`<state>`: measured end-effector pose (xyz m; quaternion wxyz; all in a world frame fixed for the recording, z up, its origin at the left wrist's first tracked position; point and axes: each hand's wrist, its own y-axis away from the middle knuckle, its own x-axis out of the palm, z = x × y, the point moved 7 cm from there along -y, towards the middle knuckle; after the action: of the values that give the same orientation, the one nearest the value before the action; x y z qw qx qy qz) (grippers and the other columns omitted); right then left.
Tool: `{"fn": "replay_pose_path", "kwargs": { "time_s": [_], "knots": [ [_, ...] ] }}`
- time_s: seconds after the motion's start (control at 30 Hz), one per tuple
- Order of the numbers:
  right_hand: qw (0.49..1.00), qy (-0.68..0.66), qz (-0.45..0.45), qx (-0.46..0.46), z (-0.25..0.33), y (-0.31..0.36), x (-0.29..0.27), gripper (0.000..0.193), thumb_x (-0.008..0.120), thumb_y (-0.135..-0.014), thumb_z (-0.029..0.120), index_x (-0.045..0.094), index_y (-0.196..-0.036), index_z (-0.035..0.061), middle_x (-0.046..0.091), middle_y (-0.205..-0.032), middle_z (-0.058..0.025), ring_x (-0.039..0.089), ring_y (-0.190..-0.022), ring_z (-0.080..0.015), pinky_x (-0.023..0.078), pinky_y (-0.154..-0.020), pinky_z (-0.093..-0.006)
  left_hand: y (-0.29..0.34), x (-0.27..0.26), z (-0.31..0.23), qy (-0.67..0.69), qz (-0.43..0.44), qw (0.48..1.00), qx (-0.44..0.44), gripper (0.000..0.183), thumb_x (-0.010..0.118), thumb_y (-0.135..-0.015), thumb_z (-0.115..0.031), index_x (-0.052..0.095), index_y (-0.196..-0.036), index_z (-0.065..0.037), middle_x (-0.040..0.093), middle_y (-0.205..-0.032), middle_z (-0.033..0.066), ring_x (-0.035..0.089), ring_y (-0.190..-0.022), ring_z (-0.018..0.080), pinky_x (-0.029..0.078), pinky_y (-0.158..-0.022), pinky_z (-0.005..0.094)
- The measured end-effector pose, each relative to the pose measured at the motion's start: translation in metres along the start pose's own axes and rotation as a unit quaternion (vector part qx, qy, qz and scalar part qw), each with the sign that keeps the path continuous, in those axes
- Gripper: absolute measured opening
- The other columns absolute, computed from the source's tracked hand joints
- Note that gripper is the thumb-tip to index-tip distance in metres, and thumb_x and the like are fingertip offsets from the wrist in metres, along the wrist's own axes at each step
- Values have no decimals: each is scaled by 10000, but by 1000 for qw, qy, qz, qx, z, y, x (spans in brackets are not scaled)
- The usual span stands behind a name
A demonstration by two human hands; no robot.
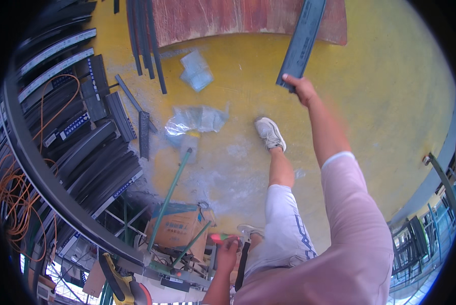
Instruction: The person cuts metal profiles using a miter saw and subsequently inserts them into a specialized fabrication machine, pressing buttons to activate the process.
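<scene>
My right hand (304, 90) reaches forward, closed on the near end of a long, flat, dark grey profile strip (303, 40). The strip slants up and away past the top edge of the view, over the reddish board (217, 18). Low in the view, beside the cardboard box (177, 226), my left hand (227, 251) is closed on a small red and green object (223, 237). Its kind is too small to tell, and my fingers partly cover it.
Stacks of dark strips (80, 132) fill a rack on the left, with a tangled orange cord (22, 203). Clear plastic wrap (197, 119) and loose strips lie on the yellow floor (390, 101). A yellow and black power tool (118, 279) stands at lower left. Green poles (169, 198) rise near the box.
</scene>
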<state>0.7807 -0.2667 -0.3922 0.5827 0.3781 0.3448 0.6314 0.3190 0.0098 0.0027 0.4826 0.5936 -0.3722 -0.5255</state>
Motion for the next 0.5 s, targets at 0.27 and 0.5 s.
{"fn": "replay_pose_path", "kwargs": {
  "time_s": [0.27,0.5],
  "knots": [
    [997,-25,50,-51,2,303,142,422,802,-798,209,641,-1105,-31,705,-960,-78,667,-847,-174,546,-782,-330,38,33,-249,-230,-96,875,415,437,649,-918,-265,560,-1256,-2,606,-1233,191,610,-1111,323,501,-927,386],
    [976,-11,193,-98,-5,520,230,529,777,-838,232,527,-1242,0,644,-1080,-65,611,-973,-143,512,-828,-309,132,-20,-271,1,-198,861,469,467,520,-980,-394,577,-1172,28,585,-1167,236,558,-1117,409,442,-955,454]
  ]
}}
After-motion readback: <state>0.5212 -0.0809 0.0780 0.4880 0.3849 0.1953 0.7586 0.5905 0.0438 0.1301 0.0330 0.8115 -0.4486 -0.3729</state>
